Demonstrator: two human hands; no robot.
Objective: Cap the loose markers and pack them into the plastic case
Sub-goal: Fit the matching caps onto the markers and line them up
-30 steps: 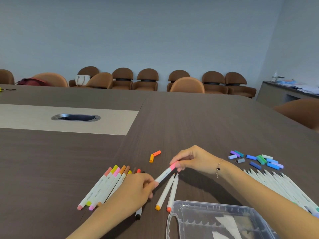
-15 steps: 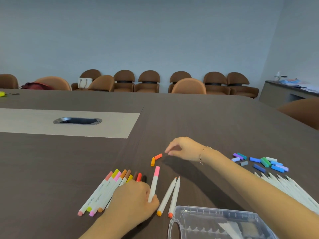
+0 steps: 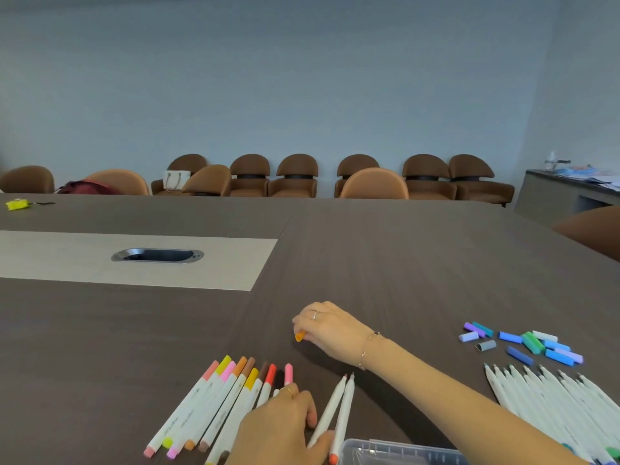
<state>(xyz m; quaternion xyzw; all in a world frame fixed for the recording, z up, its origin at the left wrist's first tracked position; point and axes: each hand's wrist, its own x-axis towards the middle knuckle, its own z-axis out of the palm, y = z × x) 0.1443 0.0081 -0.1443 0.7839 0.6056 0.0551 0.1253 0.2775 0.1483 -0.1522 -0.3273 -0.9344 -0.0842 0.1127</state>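
At the nearest edge, only the rim of the plastic case [image 3: 402, 449] is seen; no marker can be made out inside it, though most of the case is cut off by the frame. Just left of it, two uncapped markers [image 3: 337, 411] lie side by side on the desk [image 3: 402, 263]. The left hand [image 3: 281, 427] is laid over the lower ends of the capped markers [image 3: 214, 401], a fan of warm colours with pink, yellow, orange, brown and red caps; its fingers are bent over the barrels, but it cannot be told if one marker is really gripped or only touched. At the right edge a larger row of uncapped white markers [image 3: 550, 407] is spread out.

A little further, the right hand [image 3: 330, 333] is curled down on the desk and an orange cap [image 3: 299, 336] is pinched in its fingertips. Further right, a small heap of loose caps [image 3: 523, 342] in blue, green, purple and grey is waiting near the white row.

It is judged that the task is perhaps one third done: the warm group is nearly capped, two markers of it are left, the whole cool group is not capped, and packing is not yet begun
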